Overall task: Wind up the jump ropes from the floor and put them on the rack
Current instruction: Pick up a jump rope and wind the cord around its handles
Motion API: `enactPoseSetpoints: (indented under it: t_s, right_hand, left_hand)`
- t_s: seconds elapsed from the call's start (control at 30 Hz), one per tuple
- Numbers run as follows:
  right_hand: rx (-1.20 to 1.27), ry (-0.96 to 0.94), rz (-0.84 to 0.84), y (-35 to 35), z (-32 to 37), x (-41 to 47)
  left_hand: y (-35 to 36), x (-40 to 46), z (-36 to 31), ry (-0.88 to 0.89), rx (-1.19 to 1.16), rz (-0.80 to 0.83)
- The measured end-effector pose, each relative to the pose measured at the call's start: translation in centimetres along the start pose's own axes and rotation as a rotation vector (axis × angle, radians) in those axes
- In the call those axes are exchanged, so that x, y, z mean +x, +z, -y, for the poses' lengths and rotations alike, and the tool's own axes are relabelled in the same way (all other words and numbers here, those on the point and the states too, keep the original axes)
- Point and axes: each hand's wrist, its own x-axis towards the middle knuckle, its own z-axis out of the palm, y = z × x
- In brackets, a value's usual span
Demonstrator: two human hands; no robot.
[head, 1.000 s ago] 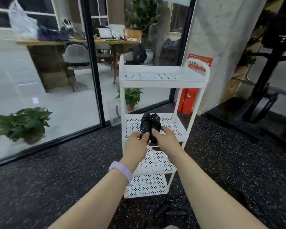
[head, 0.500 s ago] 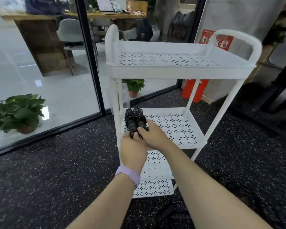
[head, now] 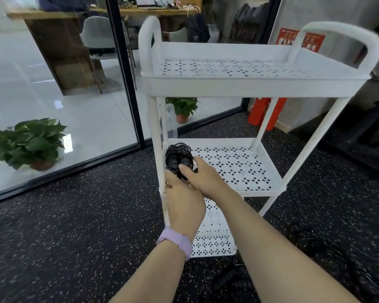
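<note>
Head view: both hands, left hand [head: 184,202] and right hand [head: 204,180], grip the wound jump rope [head: 178,157] at frame centre, over the front-left corner of the rack [head: 249,88]'s middle shelf; set the bundle flat, handles together, before letting go so coils stay wound. Versus the earlier frames, the rack looms larger and the bundle sits lower, nearer the shelf.

Both hands, left hand [head: 184,200], right hand [head: 202,179], holding coiled jump rope [head: 178,156] over white rack [head: 239,84] middle shelf

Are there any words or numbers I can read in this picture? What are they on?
None can be read.
Red sign on the grey wall behind the white rack: it has pictures and print, too blurred to read.
Red extinguishers on the floor: no readable label.
</note>
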Motion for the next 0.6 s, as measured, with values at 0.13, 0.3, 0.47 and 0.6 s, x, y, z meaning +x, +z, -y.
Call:
enactPoseSetpoints:
  t_s: [0.13,0.3,0.47,0.6]
  right_hand:
    - [0.009,0.013,-0.011,-0.2,0.3,-0.9]
    - [-0.021,0.013,-0.029,-0.7,0.4,-2.2]
    - [-0.074,-0.023,-0.085,-1.9,-0.1,-3.9]
    - [-0.091,-0.082,-0.17,-4.6,-1.1,-6.3]
  left_hand:
    - [-0.8,-1.1,-0.2,0.051,0.057,0.078]
    - [-1.4,-2.9,-0.6,0.08,0.16,0.164]
    - [-0.9,-5.2,-1.1,0.183,0.214,0.079]
    - [1.0,-7.3,-2.0,0.327,0.125,0.127]
